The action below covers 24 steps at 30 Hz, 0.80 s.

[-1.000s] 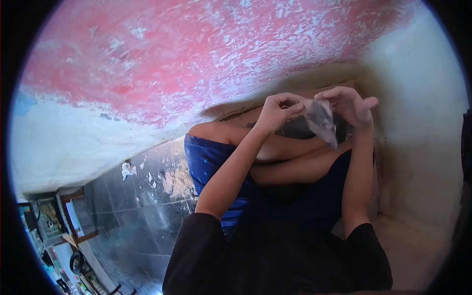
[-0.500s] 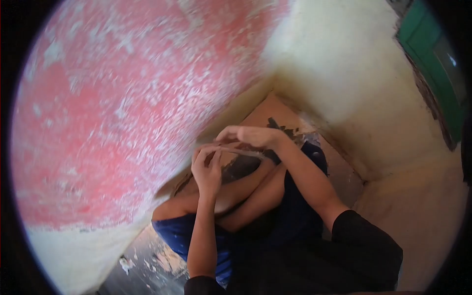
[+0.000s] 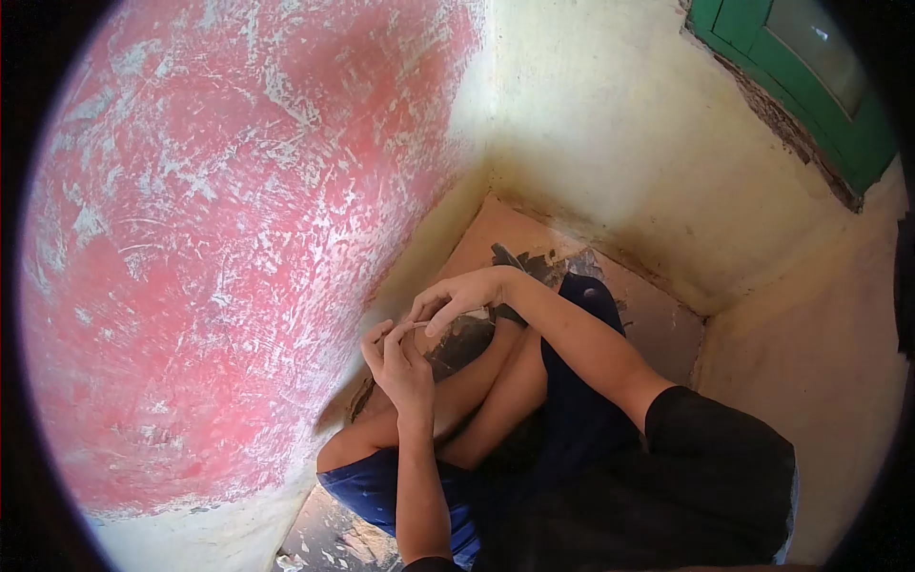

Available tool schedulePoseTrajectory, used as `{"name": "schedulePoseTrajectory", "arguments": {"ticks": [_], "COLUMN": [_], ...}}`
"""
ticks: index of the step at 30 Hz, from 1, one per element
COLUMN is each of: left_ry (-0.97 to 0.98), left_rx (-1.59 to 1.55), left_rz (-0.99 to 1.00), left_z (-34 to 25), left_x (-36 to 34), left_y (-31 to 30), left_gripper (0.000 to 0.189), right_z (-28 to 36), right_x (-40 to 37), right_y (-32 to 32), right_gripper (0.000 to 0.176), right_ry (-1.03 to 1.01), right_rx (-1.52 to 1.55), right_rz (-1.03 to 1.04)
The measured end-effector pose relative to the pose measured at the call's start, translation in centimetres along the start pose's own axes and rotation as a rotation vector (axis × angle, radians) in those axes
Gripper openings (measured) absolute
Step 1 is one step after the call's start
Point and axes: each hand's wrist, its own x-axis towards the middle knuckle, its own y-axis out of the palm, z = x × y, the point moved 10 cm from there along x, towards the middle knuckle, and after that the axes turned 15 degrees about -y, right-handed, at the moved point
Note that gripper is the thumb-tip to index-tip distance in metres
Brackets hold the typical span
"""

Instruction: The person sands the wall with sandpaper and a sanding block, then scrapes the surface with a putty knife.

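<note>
My left hand (image 3: 398, 370) is raised over my crossed legs, its fingertips bent together on a thin pale strip (image 3: 419, 325). Just above and to the right, my right hand (image 3: 465, 294) curves over with thumb and fingers closed near the same strip. Only a short length shows between the two hands; the rest is covered by fingers, and its exact kind is too small to make out. Below the hands are my bare shins (image 3: 505, 381) and dark blue shorts (image 3: 591, 381).
A pink wall (image 3: 229, 257) with flaking white patches rises close on the left. Ahead is a cream wall (image 3: 610, 114) with a green frame (image 3: 801, 95). The orange floor (image 3: 515, 229) has dark patches and debris in the corner.
The view has shifted and sharpened. My right hand has come down and closer to my left fingertips. The longer pale strip seen trailing rightward before now shows only as a short piece.
</note>
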Motion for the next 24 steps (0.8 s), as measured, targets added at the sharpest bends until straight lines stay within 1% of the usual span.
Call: {"name": "schedulePoseTrajectory", "arguments": {"ticks": [1, 2, 4, 8, 9, 10, 11, 12, 13, 14, 15, 17, 19, 21, 23, 24], "left_ry": [-0.015, -0.031, -0.049, -0.096, -0.095, -0.098, -0.100, -0.102, -0.174, -0.246, -0.248, -0.211, -0.197, -0.181, -0.270, -0.277], "left_rx": [0.019, 0.039, 0.050, 0.047, 0.048, 0.045, 0.042, 0.042, -0.005, -0.053, -0.056, 0.010, 0.030, 0.047, 0.004, 0.000], "left_rz": [0.015, 0.028, 0.039, 0.065, 0.068, 0.052, 0.035, 0.036, 0.049, 0.062, 0.061, 0.047, 0.065, 0.084, 0.157, 0.158], "left_z": [0.4, 0.7, 1.0, 1.7, 1.5, 1.0, 0.8, 1.0, 2.0, 2.9, 2.9, 2.4, 2.9, 3.0, 3.2, 3.0], "left_x": [-0.1, -0.2, 0.0, 0.3, 0.5, 0.8, 1.0, 1.0, 1.1, 1.0, 1.1, 1.1, 1.1, 1.1, 1.0, 1.0], "left_y": [0.3, 0.5, 0.7, 1.2, 1.2, 0.7, 0.4, 0.3, 0.2, 0.3, 0.2, 0.0, 0.4, 0.8, 1.3, 1.2], "left_gripper": [0.015, 0.015, 0.014, 0.016, 0.016, 0.019, 0.022, 0.022, 0.024, 0.025, 0.025, 0.023, 0.022, 0.021, 0.022, 0.022], "right_z": [-0.6, -0.9, -1.3, -2.8, -3.7, -3.2, -2.7, -0.5, 1.0, 2.1, 2.9, 6.5, 11.5, 13.8, 19.5, 21.9], "right_x": [-0.1, -0.1, -0.5, -0.6, -0.9, -1.3, -1.9, -3.6, -5.7, -7.1, -8.7, -13.1, -15.9, -16.5, -16.0, -15.8], "right_y": [-0.3, -0.4, -1.1, -2.1, -4.0, -5.1, -5.7, -7.5, -9.5, -11.5, -13.4, -16.3, -14.7, -16.5, -16.3, -16.4], "right_gripper": [0.043, 0.043, 0.036, 0.035, 0.036, 0.038, 0.038, 0.039, 0.040, 0.046, 0.052, 0.042, 0.029, 0.023, 0.026, 0.025], "right_ry": [0.032, 0.031, 0.098, 0.098, 0.115, 0.132, 0.131, 0.208, 0.287, 0.201, 0.109, -0.230, -0.548, -0.543, -0.819, -0.881], "right_rx": [-0.040, -0.037, -0.191, -0.132, -0.250, -0.368, -0.367, -0.440, -0.513, -0.505, -0.496, -0.922, -1.216, -1.062, -1.468, -1.431], "right_rz": [-0.010, -0.013, -0.073, -0.071, -0.114, -0.155, -0.155, -0.363, -0.571, -0.779, -0.987, -1.521, -1.799, -1.864, -1.820, -1.837]}}
